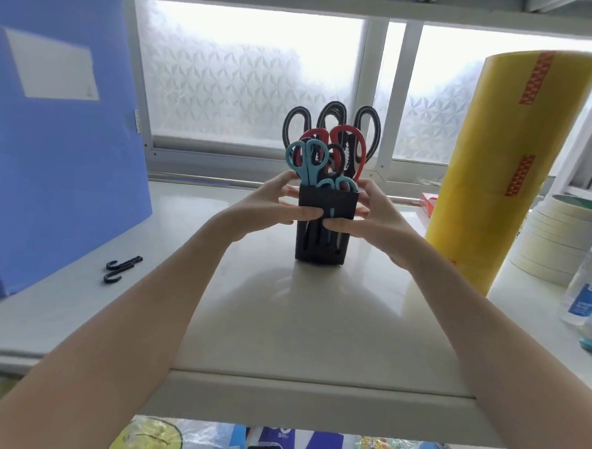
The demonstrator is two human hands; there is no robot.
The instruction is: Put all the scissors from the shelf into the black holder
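Observation:
The black holder [321,246] stands upright on the white shelf [282,326], near its middle. Several scissors stick out of its top: black-handled ones [332,118] at the back, red-handled ones [349,138] in the middle and teal-handled ones [306,158] at the front. My left hand [271,206] grips the holder's left side with the thumb across its front. My right hand [367,216] grips the right side the same way. Both thumbs nearly meet on the front face.
A blue file box [58,150] stands at the left. Two black hooks [122,267] lie in front of it. A big yellow film roll [507,166] stands at the right, with stacked tape rolls [554,238] and glue bottles [590,284] beyond. A frosted window is behind.

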